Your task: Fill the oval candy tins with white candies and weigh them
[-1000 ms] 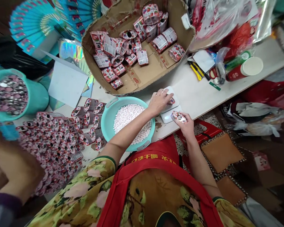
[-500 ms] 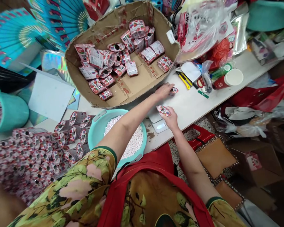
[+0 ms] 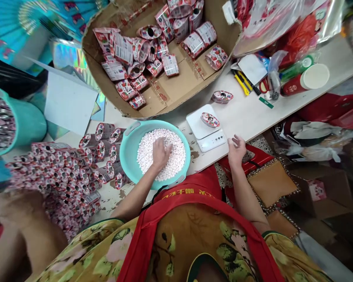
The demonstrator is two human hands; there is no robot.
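My left hand point(image 3: 161, 153) is down in a turquoise basin point(image 3: 124, 156) of small white candies point(image 3: 176, 154); its thumb stands apart from the fingers, and the fingertips touch the candies. My right hand point(image 3: 237, 150) hangs by the table's front edge, fingers apart and holding nothing. To its left lies a white digital scale point(image 3: 204, 135) with a printed red-and-white candy pouch point(image 3: 210, 120) on it, spout hole facing up. A second pouch point(image 3: 222, 96) stands on the table behind the scale.
A cardboard box point(image 3: 173, 92) holding several pouches stands at the back. Many packed pouches point(image 3: 67, 172) crowd the left, near another turquoise tub point(image 3: 32, 125). Another person's hand point(image 3: 17, 203) is at lower left. Cutters point(image 3: 242, 84) and a red paper cup point(image 3: 294, 85) lie at right.
My left hand has left the pouch at the back and moved into the basin. My right hand has let go of its pouch, now on the scale, and drawn back right.
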